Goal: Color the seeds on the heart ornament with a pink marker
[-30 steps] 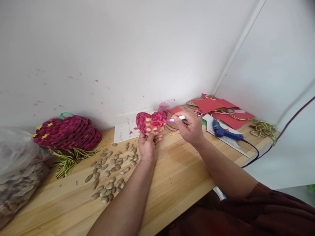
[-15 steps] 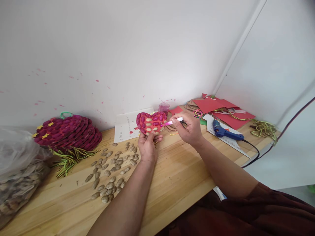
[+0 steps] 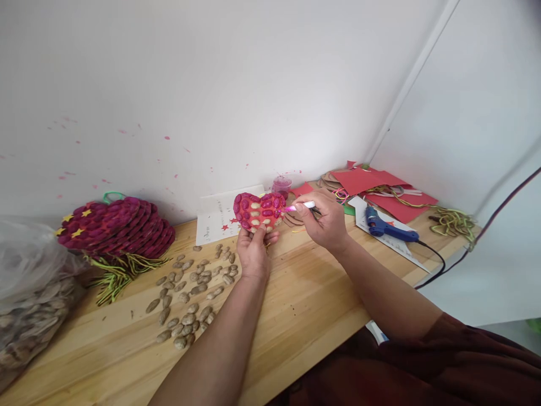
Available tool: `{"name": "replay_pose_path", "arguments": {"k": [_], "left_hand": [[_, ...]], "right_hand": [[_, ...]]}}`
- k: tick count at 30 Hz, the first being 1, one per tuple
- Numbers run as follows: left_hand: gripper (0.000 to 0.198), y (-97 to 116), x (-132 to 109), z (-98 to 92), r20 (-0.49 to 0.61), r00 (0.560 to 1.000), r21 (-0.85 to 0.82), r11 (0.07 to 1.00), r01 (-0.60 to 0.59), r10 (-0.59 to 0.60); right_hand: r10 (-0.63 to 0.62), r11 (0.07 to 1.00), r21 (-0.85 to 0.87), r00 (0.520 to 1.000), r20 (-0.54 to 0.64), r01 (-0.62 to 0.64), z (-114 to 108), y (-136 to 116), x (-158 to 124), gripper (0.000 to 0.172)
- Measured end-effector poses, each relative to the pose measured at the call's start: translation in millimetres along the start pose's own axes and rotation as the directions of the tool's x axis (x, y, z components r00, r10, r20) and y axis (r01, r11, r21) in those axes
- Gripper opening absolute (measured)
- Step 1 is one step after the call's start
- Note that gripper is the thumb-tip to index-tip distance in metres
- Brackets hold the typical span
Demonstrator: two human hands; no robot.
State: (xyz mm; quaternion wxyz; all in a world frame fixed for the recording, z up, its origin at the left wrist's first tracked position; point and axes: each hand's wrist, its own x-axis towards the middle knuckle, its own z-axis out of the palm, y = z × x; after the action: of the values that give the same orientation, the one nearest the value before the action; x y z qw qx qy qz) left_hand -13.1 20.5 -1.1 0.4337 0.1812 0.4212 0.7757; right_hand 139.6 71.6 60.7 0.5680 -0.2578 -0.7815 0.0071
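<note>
Left hand (image 3: 253, 251) closed on the lower edge of a red heart-shaped plaque studded with peanuts (image 3: 255, 206), thumb on its face, fingers behind; most peanuts magenta, several bare. Plaque held up over the pale wooden surface (image 3: 313, 293), toward its back edge. Right hand (image 3: 324, 219) curled in a pinch round a white-handled brush with a pink tip (image 3: 307, 205); tip at the plaque's right side, contact uncertain. Loose tan unshelled peanuts (image 3: 198, 290) scattered left of the left forearm. Stack of magenta peanut-covered plaques (image 3: 127, 225) near the surface's back edge, left part. Blue plastic glue gun (image 3: 391, 229) on white paper near the right edge; red card sheets (image 3: 367, 181) at the back right corner.
</note>
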Motion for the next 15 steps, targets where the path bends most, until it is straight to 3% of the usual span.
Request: {"name": "replay_pose_path", "arguments": {"k": [11,15], "left_hand": [[0.053,4.6,-0.5,1.6,-0.003,0.999,-0.048,0.998,0.04,-0.04],[0.054,6.6,-1.2,2.5,-0.003,0.999,-0.06,0.997,0.05,-0.051]], "right_hand": [[0.18,0.974,0.144,0.983,-0.023,-0.175,-3.7,4.6,0.3,0.02],[0.179,0.973,0.145,0.984,0.011,-0.179,-3.4,4.5,0.2,0.024]]}}
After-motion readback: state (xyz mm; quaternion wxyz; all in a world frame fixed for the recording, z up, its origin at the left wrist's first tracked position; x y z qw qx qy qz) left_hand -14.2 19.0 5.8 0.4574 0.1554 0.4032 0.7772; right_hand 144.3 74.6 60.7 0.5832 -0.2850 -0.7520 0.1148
